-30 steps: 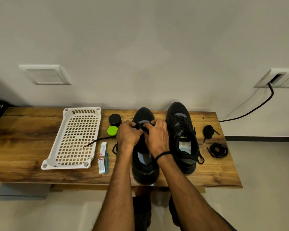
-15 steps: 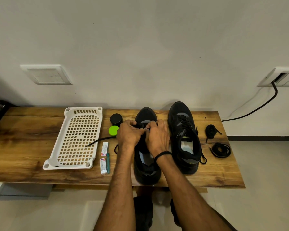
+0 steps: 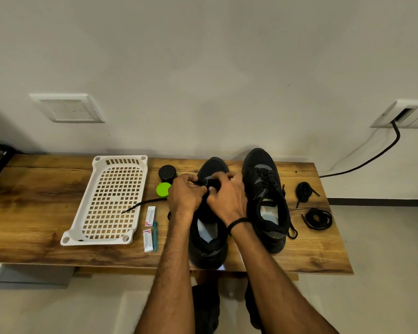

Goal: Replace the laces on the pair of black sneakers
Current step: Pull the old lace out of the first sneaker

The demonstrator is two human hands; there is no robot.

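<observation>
- Item in hand: black fabric sneaker [image 3: 208,249] at 6 o'clock on the wooden worktop [image 3: 34,213], toe towards 12. The laced black twin sneaker [image 3: 266,201] stands just beside it at 3 o'clock.
- Left hand [image 3: 186,196]: grip closed, fingers curled, pinching the black flat lace [image 3: 143,204] at the front eyelets. The free tail runs to 9 o'clock onto the white perforated plastic tray [image 3: 114,198].
- Right hand [image 3: 227,201]: grip likewise closed on the same lace.
- Coiled black laces [image 3: 317,219] lie apart at 3 o'clock.
- Judgement: threading is at an early stage. Recommended: feed the lace flat, untwisted, and even both ends before crossing.
</observation>
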